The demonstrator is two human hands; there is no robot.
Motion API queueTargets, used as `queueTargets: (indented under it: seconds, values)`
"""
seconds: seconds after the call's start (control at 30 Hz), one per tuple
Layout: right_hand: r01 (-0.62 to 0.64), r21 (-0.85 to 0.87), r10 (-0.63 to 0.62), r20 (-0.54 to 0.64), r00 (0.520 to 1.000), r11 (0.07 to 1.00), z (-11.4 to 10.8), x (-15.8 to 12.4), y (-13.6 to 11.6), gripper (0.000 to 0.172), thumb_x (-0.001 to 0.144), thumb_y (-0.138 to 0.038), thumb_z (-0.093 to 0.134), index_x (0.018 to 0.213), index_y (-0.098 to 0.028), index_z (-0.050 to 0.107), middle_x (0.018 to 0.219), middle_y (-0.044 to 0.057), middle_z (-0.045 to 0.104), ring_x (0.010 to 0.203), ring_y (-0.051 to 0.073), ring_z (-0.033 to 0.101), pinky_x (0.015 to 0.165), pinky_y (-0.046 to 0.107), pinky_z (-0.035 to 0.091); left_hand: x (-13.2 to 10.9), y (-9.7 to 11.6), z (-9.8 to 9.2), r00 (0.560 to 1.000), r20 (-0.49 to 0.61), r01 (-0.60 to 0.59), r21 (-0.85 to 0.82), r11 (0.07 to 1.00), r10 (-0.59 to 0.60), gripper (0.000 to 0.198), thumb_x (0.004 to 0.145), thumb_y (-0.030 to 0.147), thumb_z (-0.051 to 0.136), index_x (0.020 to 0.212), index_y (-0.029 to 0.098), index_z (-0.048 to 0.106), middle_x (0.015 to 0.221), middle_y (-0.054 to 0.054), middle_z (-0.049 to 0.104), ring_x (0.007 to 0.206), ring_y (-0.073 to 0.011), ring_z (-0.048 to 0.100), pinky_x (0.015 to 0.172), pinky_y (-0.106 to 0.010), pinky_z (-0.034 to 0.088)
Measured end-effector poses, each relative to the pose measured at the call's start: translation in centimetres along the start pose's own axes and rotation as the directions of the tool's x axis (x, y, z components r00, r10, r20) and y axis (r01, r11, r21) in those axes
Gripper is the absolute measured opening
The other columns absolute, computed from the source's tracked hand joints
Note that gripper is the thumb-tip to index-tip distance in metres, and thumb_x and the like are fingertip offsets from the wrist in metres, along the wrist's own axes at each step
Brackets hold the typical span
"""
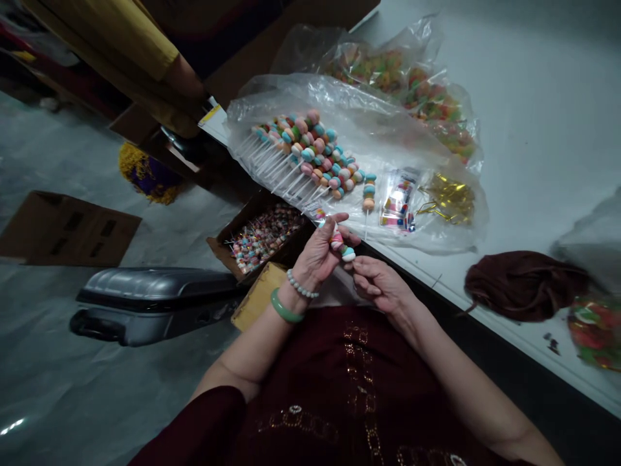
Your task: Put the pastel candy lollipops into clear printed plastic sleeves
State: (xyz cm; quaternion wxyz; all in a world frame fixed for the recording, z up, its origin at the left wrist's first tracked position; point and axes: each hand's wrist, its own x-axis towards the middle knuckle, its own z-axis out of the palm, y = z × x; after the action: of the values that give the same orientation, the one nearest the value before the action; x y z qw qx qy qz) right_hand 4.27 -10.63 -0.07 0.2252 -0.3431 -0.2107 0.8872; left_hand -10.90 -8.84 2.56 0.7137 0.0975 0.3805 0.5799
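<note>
My left hand [317, 255] is closed around a candy skewer [348, 253] with pink, green, blue and white pieces. A small clear printed wrapper [319, 212] pokes out above its thumb. My right hand [376, 281] pinches the white lower end of the same skewer; whether a stick or wrapper edge lies in that pinch is hidden. Just beyond, a single candy skewer [369, 192] lies with its stick toward me. To its left is a pile of candy skewers [315, 152] with white sticks. Printed wrappers [398, 200] and gold twist ties [449, 199] lie to its right.
Clear plastic [436, 239] spreads over the white table [533, 116], with bagged gummy candy [431, 97] behind. A dark cloth [526, 285] lies right. Below the table's left edge stand a box of wrapped candies [264, 239] and a grey suitcase [160, 298]. Another person's sleeve [130, 39] shows upper left.
</note>
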Motion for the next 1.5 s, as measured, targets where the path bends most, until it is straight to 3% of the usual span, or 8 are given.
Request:
queueTargets:
  seconds: [0.13,0.27,0.37,0.63,0.9,1.13,1.3,1.5]
  values:
    - [-0.115,0.159,0.093,0.143,0.985,0.981,-0.6,0.1,0.3,0.016,0.081,-0.029,0.066,0.087,-0.014,0.064,0.044,-0.012,0.038,0.032,0.0,0.009,0.033,0.015,0.013,-0.6,-0.8,-0.3,0.998,0.021,0.065,0.022,0.998,-0.065,0.041,0.081,0.049,0.068,0.103,0.014,0.063,0.06,0.002,0.057,0.067,-0.0184,0.068,0.061,-0.027,0.052]
    - [0.027,-0.005,-0.027,-0.07,0.997,1.0,-1.0,0.4,0.3,0.02,0.075,-0.032,0.071,0.083,-0.015,0.065,0.046,-0.01,0.042,0.034,0.001,0.017,0.035,0.016,0.011,-0.6,-0.2,-0.7,0.993,0.007,0.118,0.062,0.991,-0.119,0.039,0.082,0.047,0.067,0.097,0.011,0.065,0.064,-0.002,0.062,0.072,-0.0192,0.068,0.076,-0.034,0.054]
    - [0.183,-0.298,-0.256,-0.228,0.939,0.937,-1.3,0.6,0.1,0.023,0.071,-0.035,0.073,0.083,-0.016,0.069,0.049,-0.007,0.047,0.04,0.004,0.034,0.038,0.017,0.019,-0.6,0.8,-1.0,0.988,-0.055,0.152,0.152,0.977,-0.145,0.029,0.085,0.038,0.067,0.091,0.009,0.067,0.079,-0.008,0.07,0.069,-0.0135,0.065,0.079,-0.031,0.053]
    - [0.267,-0.883,-0.593,-0.016,0.805,0.386,-1.3,0.2,0.2,0.025,0.089,-0.038,0.055,0.098,-0.025,0.074,0.077,0.002,0.068,0.067,0.017,0.06,0.058,0.027,0.041,-0.8,2.6,-2.2,0.97,-0.092,0.24,0.205,0.949,-0.226,0.029,0.087,0.037,0.065,0.087,0.008,0.069,0.083,-0.01,0.07,0.067,-0.0116,0.061,0.084,-0.033,0.053]
    - [0.231,-0.972,-0.691,0.189,0.698,-0.033,-1.1,-0.2,0.4,0.03,0.095,-0.024,0.044,0.108,-0.023,0.071,0.094,0.006,0.074,0.081,0.018,0.066,0.072,0.026,0.046,-0.8,3.1,-2.2,0.973,-0.181,0.184,0.251,0.95,-0.141,0.029,0.089,0.038,0.061,0.089,0.01,0.067,0.081,-0.009,0.071,0.064,-0.0147,0.065,0.074,-0.033,0.055]
    - [0.014,-0.922,-0.758,0.326,0.564,-0.386,-2.0,-0.1,0.9,0.036,0.091,-0.016,0.041,0.11,-0.014,0.071,0.065,0.006,0.065,0.059,0.014,0.055,0.058,0.026,0.037,-1.0,2.6,-1.7,0.985,-0.115,0.156,0.256,0.954,-0.13,0.033,0.086,0.041,0.064,0.087,0.009,0.07,0.079,-0.009,0.071,0.067,-0.0151,0.066,0.078,-0.033,0.055]
    - [0.055,-0.886,-0.699,0.4,0.593,-0.46,-2.9,0.0,0.6,0.038,0.091,-0.014,0.04,0.114,-0.015,0.07,0.066,0.007,0.062,0.058,0.014,0.051,0.055,0.028,0.034,-1.2,3.3,-2.4,0.984,-0.086,0.176,0.334,0.926,-0.156,0.035,0.08,0.042,0.071,0.087,0.008,0.071,0.077,-0.01,0.071,0.07,-0.0165,0.067,0.075,-0.03,0.053]
    - [0.054,-0.926,-0.726,0.328,0.605,-0.373,-3.3,0.4,1.0,0.038,0.092,-0.02,0.041,0.115,-0.014,0.07,0.064,0.007,0.06,0.058,0.015,0.051,0.057,0.027,0.038,-1.1,2.2,-2.1,0.986,-0.08,0.161,0.256,0.953,-0.145,0.036,0.081,0.046,0.069,0.086,0.01,0.071,0.081,-0.008,0.07,0.073,-0.014,0.064,0.078,-0.03,0.053]
